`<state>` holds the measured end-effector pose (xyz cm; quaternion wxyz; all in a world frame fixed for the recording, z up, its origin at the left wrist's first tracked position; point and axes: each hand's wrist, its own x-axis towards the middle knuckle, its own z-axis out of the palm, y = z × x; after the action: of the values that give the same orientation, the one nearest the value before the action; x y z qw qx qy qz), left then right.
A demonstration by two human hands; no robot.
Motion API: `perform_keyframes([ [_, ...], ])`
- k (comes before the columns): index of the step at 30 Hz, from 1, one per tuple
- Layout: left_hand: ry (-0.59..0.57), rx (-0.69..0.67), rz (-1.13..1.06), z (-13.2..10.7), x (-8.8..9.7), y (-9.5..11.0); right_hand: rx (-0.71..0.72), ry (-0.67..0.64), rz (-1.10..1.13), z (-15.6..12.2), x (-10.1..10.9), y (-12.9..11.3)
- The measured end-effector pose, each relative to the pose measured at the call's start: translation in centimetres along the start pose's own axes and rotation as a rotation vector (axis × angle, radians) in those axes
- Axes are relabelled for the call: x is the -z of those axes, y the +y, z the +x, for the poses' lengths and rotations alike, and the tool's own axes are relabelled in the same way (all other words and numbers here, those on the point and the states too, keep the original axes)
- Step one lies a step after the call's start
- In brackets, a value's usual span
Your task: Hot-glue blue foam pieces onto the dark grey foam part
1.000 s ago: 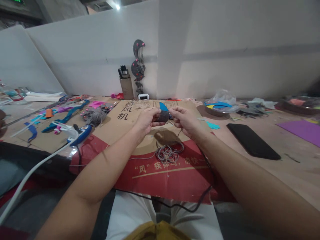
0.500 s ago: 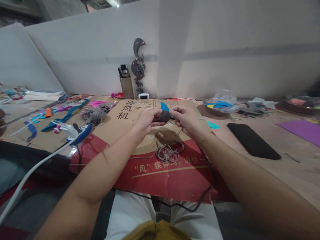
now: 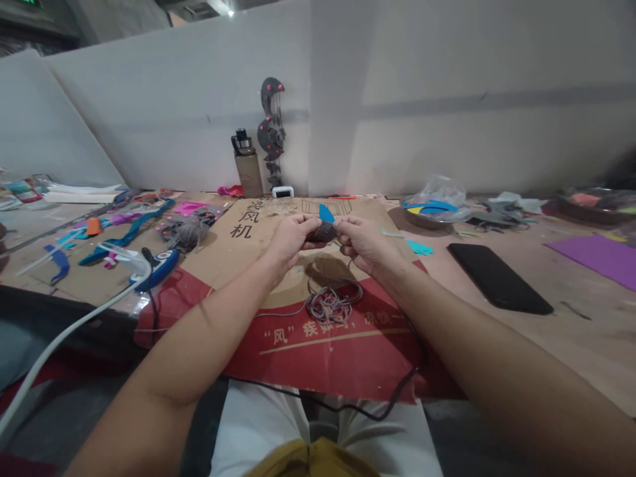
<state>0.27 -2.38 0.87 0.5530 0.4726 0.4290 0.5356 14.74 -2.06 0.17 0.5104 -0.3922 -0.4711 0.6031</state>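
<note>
Held up over the cardboard is a small blue curved piece [image 3: 326, 213] whose lower part is covered by dark grey yarn [image 3: 324, 232]. My left hand [image 3: 293, 240] pinches it from the left, fingers closed around the grey part. On its other side my right hand [image 3: 362, 241] has thumb and forefinger pressed together at the grey edge. From under the right hand a thin grey strand drops to a loose tangle of yarn [image 3: 334, 303] lying below both hands. What exactly the right fingertips grip is small and partly hidden.
A red and brown cardboard sheet [image 3: 328, 368] covers the middle of the table. At left are a blue glue gun [image 3: 158, 270] with a white cord and a grey yarn ball [image 3: 191, 232]. A bottle [image 3: 248, 173] stands behind; a black phone-like slab [image 3: 498, 278] lies right.
The right hand has shifted slightly, its fingers curling in closer against the grey part. The whole view has moved a little; the left hand keeps its hold.
</note>
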Motion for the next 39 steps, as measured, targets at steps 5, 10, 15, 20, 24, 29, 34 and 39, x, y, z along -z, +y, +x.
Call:
perform_keyframes([
  [5, 0.011, -0.016, 0.016, -0.2, -0.2, 0.0, -0.010, -0.007, 0.020, 0.1, -0.2, 0.3],
  [10, 0.023, 0.008, 0.020, -0.2, -0.2, 0.1, -0.013, 0.002, 0.009, 0.1, -0.3, 0.3],
  [15, -0.050, 0.050, 0.007, 0.0, 0.2, 0.4, -0.007, -0.005, 0.021, 0.2, -0.2, 0.3],
  [20, -0.059, 0.054, 0.003, 0.0, 0.3, 0.4, -0.010, -0.013, 0.020, 0.4, 0.1, 0.5],
  [24, -0.072, 0.063, 0.011, 0.1, 0.3, 0.2, -0.021, -0.022, 0.062, 0.3, 0.1, 0.4],
  [29, -0.053, 0.072, 0.007, 0.2, 0.3, 0.0, -0.015, -0.021, 0.067, 0.2, -0.1, 0.5],
  [34, -0.064, 0.071, 0.008, 0.3, 0.4, -0.2, 0.000, 0.040, 0.041, 0.4, -0.3, 0.9],
  [39, -0.058, 0.083, 0.004, 0.4, 0.6, -0.4, 0.032, 0.087, 0.013, 0.4, -0.6, 1.6],
])
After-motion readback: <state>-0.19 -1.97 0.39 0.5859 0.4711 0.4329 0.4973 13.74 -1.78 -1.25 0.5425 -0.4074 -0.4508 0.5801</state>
